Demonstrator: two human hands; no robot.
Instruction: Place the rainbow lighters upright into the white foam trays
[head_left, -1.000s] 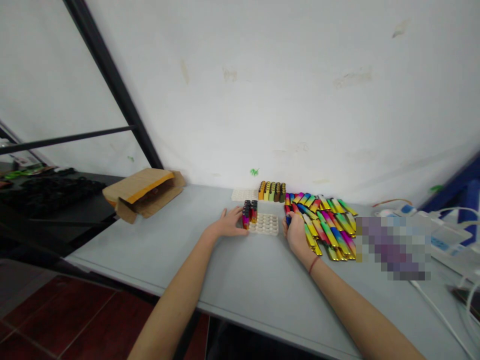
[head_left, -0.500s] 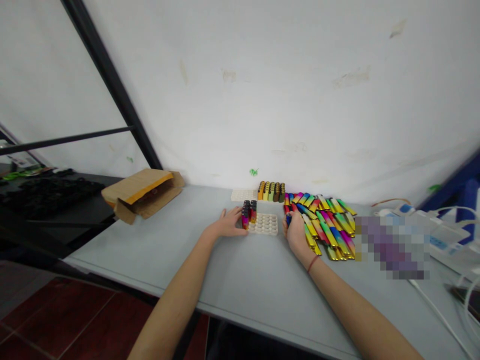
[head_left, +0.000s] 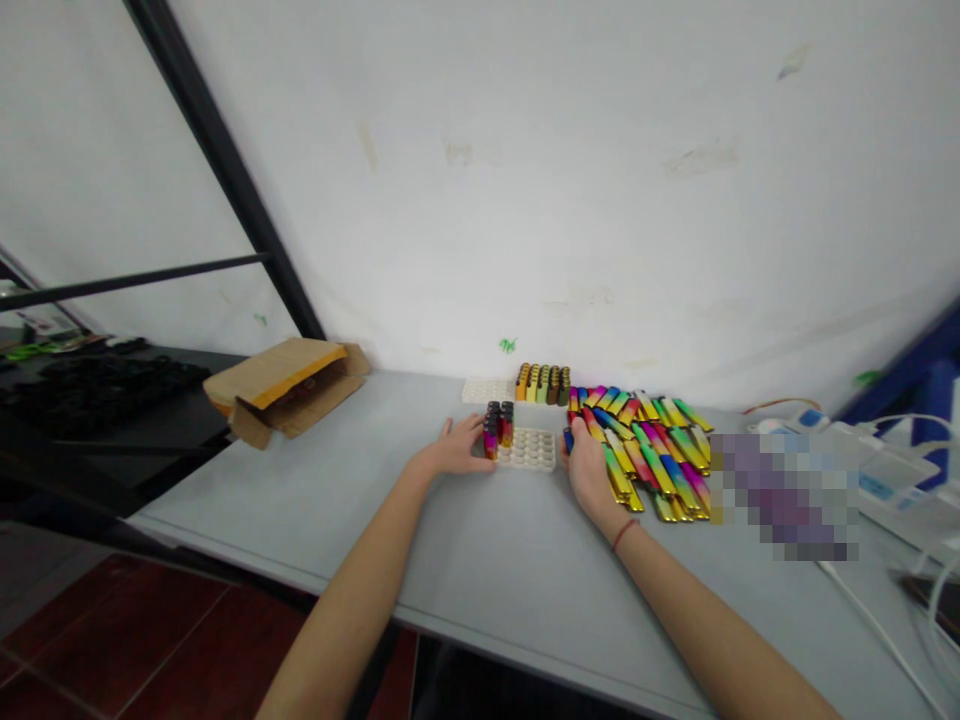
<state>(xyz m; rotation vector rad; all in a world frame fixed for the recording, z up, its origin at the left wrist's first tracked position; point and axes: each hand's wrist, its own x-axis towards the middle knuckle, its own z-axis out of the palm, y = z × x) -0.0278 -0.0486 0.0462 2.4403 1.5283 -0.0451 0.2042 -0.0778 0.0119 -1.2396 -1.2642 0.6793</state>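
A white tray (head_left: pixel 534 452) with round holes lies on the grey table (head_left: pixel 480 540). Several colourful lighters (head_left: pixel 499 423) stand in its left end. My left hand (head_left: pixel 452 450) rests against the tray's left side, fingers curled around it. My right hand (head_left: pixel 587 465) is closed on a blue lighter (head_left: pixel 568 440) just right of the tray. A heap of rainbow and gold lighters (head_left: pixel 652 445) lies flat to the right of that hand.
A second tray (head_left: pixel 486 389) with yellow and green lighters (head_left: pixel 543 383) stands by the wall. An open cardboard box (head_left: pixel 285 385) lies at the left. White cables and devices (head_left: pixel 885 470) sit at the right. A black frame (head_left: pixel 217 170) leans on the wall.
My right hand with the blue lighter has shifted slightly left, toward the tray. The left hand has stayed put.
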